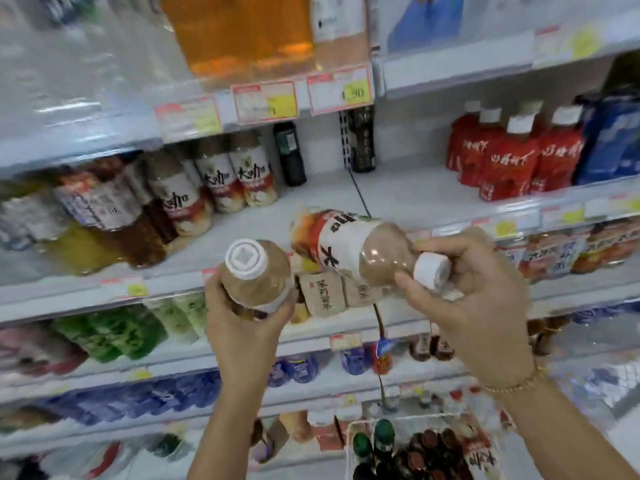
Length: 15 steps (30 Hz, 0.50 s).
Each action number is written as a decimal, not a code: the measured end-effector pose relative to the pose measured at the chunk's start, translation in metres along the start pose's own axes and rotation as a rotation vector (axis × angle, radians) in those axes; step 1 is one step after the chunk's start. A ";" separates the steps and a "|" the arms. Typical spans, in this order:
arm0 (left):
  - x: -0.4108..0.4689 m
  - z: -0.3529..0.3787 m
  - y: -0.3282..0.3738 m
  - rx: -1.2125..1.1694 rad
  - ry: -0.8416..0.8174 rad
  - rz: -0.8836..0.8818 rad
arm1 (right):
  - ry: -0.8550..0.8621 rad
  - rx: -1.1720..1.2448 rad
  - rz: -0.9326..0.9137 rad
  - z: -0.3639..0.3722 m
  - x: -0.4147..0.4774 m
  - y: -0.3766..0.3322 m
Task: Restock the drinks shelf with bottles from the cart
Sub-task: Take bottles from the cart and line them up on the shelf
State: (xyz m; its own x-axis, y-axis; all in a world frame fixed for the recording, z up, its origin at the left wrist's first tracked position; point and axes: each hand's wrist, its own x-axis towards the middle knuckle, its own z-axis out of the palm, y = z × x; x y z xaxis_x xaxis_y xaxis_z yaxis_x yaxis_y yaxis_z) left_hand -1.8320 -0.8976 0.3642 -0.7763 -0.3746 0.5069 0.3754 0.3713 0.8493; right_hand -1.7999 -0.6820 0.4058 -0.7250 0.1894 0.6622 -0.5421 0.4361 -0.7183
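My left hand (242, 327) grips a brown milk-coffee bottle (254, 277) upright, its white cap facing the camera. In my right hand (478, 296) a second bottle of the same drink (349, 240) lies tilted on its side, held near its white cap, with the base pointing toward the shelf. Both bottles hover in front of the white drinks shelf (398, 199), which has bare room in its middle. Several matching coffee bottles (239, 174) stand in a row at the shelf's left. The cart (415, 448) with dark-capped bottles is at the bottom, below my right forearm.
Red-labelled bottles (509, 157) and a blue pack (609, 136) fill the shelf's right end. Two dark bottles (291, 154) stand at the back. Amber tea bottles (114, 220) crowd the left. Price tags (266, 102) line the shelf edge above. Lower shelves hold green, blue and brown drinks.
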 end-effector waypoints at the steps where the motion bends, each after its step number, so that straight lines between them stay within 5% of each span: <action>1: 0.010 -0.005 0.002 -0.015 0.024 0.019 | -0.010 -0.025 -0.057 0.011 0.013 -0.005; 6: 0.067 -0.018 -0.005 -0.025 0.121 0.075 | -0.153 -0.144 -0.189 0.076 0.086 -0.006; 12: 0.123 -0.026 -0.029 -0.008 0.080 0.034 | -0.318 -0.168 -0.136 0.160 0.147 0.012; 15: 0.143 -0.026 -0.039 0.031 0.035 0.026 | -0.267 -0.018 -0.003 0.186 0.163 0.022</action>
State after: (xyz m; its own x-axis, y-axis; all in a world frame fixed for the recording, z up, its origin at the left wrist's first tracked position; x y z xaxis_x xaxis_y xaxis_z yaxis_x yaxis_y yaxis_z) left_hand -1.9448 -0.9883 0.4077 -0.7478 -0.3939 0.5343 0.3793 0.4070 0.8309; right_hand -2.0094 -0.8052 0.4584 -0.8111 -0.0496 0.5828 -0.5385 0.4522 -0.7110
